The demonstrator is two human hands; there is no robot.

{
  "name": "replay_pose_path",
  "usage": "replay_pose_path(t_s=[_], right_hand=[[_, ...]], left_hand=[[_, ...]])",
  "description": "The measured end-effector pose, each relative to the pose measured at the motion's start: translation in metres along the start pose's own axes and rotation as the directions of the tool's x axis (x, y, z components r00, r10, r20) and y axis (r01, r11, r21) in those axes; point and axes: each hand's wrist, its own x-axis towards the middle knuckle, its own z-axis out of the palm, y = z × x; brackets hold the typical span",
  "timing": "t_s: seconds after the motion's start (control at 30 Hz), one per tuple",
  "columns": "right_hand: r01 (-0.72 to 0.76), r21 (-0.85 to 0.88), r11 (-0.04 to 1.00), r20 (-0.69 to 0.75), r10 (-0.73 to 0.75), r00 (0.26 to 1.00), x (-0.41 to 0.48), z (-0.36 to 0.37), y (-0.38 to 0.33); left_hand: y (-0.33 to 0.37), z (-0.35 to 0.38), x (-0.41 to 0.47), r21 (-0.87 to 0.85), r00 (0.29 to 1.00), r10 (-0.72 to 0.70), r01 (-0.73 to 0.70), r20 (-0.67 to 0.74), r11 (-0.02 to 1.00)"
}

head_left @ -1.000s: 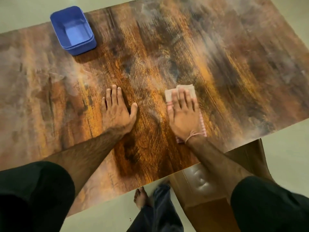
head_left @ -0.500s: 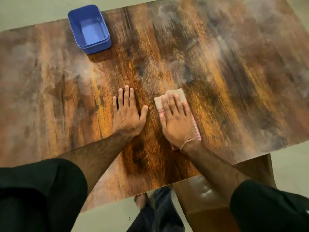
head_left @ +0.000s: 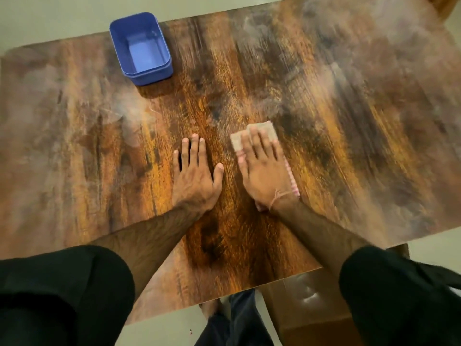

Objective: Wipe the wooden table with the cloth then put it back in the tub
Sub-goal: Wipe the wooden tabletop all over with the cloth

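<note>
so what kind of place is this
Probably a room in a home: a wooden table on a plain pale floor, a brown padded seat by its near edge, and a blue tub on top.

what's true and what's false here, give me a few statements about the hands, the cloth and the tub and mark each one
1. The right hand presses flat on the cloth. True.
2. The cloth lies inside the blue tub. False: the tub looks empty, and the cloth is on the wooden table under the right hand.
3. The left hand lies flat on bare wood. True.
4. The left hand grips the tub. False: it is well apart from the tub, which stands near the far edge.
</note>
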Motion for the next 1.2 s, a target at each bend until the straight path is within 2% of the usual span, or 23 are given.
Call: replay_pose_path(t_s=[0.07, 0.13, 0.17, 0.23, 0.33, 0.4, 0.43, 0.5, 0.57, 0.63, 0.67, 0.77, 0.9, 0.97, 1.1, 1.17, 1.2], right_hand=[[0.163, 0.002, 0.987, 0.050, -0.163, 0.985, -0.006, -0.002, 0.007], [0.211, -0.011, 0.978, 0.070, -0.209, 0.975, 0.007, -0.009, 0.029], [0.178, -0.022, 0.984, 0.065, -0.176, 0.982, 0.020, -0.012, 0.042], [0.015, -0.007, 1.000, 0.038, -0.014, 0.999, 0.051, -0.020, 0.062], [-0.197, 0.044, 0.979, -0.007, 0.197, 0.980, 0.075, -0.024, 0.056], [-0.229, 0.045, 0.972, -0.042, 0.231, 0.972, 0.064, -0.016, 0.030], [-0.179, 0.036, 0.983, -0.051, 0.181, 0.982, 0.052, -0.010, 0.015], [0.016, 0.018, 1.000, -0.032, -0.016, 0.999, 0.030, -0.004, 0.000], [0.200, 0.005, 0.980, 0.008, -0.200, 0.980, 0.030, -0.007, 0.013], [0.249, 0.002, 0.968, 0.029, -0.249, 0.968, 0.049, -0.015, 0.043], [0.216, 0.001, 0.976, 0.026, -0.216, 0.976, 0.063, -0.020, 0.057], [-0.030, 0.027, 0.999, 0.006, 0.030, 1.000, 0.115, -0.030, 0.086], [-0.210, 0.070, 0.975, -0.044, 0.213, 0.976, 0.137, -0.026, 0.069], [-0.148, 0.049, 0.988, -0.059, 0.151, 0.987, 0.117, -0.019, 0.041], [0.140, 0.001, 0.990, -0.005, -0.140, 0.990, 0.085, -0.013, 0.017], [0.180, -0.007, 0.984, 0.031, -0.180, 0.983, 0.100, -0.018, 0.031], [0.146, -0.015, 0.989, 0.026, -0.146, 0.989, 0.113, -0.020, 0.038]], left_hand=[[0.001, 0.000, 0.001, 0.002, 1.000, -0.004, 0.004, -0.004, 1.000], [0.001, 0.000, 0.002, 0.004, 1.000, -0.001, 0.001, -0.005, 1.000], [0.000, 0.001, 0.003, 0.004, 1.000, -0.001, 0.001, 0.004, 1.000], [0.000, 0.000, 0.002, 0.004, 1.000, -0.001, 0.001, 0.019, 1.000], [-0.001, -0.001, 0.002, 0.003, 0.999, 0.007, -0.007, 0.033, 1.000], [0.000, -0.004, 0.001, -0.001, 0.999, 0.002, -0.002, 0.047, 1.000], [0.001, -0.004, 0.000, 0.003, 0.999, -0.002, 0.002, 0.047, 1.000], [0.001, -0.004, 0.001, 0.013, 0.999, -0.005, 0.004, 0.049, 1.000], [0.002, -0.004, 0.001, 0.017, 0.999, -0.007, 0.006, 0.048, 1.000], [0.002, -0.003, 0.002, 0.022, 0.999, -0.009, 0.008, 0.045, 1.000], [0.002, -0.003, 0.002, 0.021, 0.999, -0.008, 0.007, 0.046, 1.000], [0.001, -0.004, 0.002, 0.023, 0.999, 0.001, -0.002, 0.054, 1.000], [0.000, -0.003, 0.003, 0.028, 0.998, 0.001, -0.002, 0.067, 1.000], [0.002, -0.005, 0.002, 0.036, 0.998, 0.000, -0.002, 0.063, 0.999], [0.006, -0.007, 0.004, 0.023, 0.997, -0.019, 0.017, 0.074, 1.000], [0.004, -0.014, 0.010, -0.006, 0.996, -0.027, 0.027, 0.090, 1.000], [0.000, -0.018, 0.016, -0.020, 0.995, -0.018, 0.020, 0.102, 1.000]])
